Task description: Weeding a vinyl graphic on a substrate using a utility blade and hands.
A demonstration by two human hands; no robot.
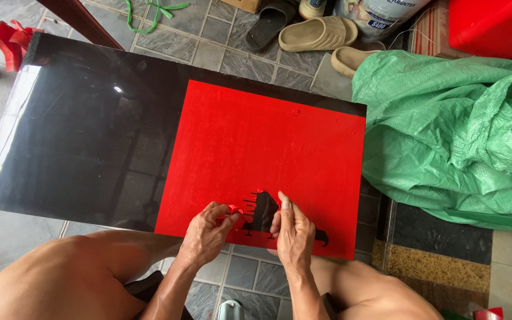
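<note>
Red scraps (12, 35): crumpled, on the tiled floor at the far left corner of the panel. Black panel (84, 130): glossy, large, lies flat across the tiled floor (226, 32), its right part covered by the red sheet. Green cord (149, 12): looped on the tiles beyond the panel. Left hand (205, 237): at the near edge of the red sheet, fingers pinched on a small peeled red piece (234, 209) lifted off the surface. Red sheet (268, 148): thin film stuck flat on the panel; near its front edge a jagged patch (262, 213) is stripped away, black showing through. Right hand (294, 234): just beside the stripped patch, fingertips pressed flat on the sheet at the patch's right edge, grasping nothing. Sandals (318, 32): beige and dark, on the tiles beyond the panel. Green woven sack (451, 130): crumpled in a heap, right of the sheet, touching the panel's corner. Red plastic box (493, 24): far right corner, behind the sack.
</note>
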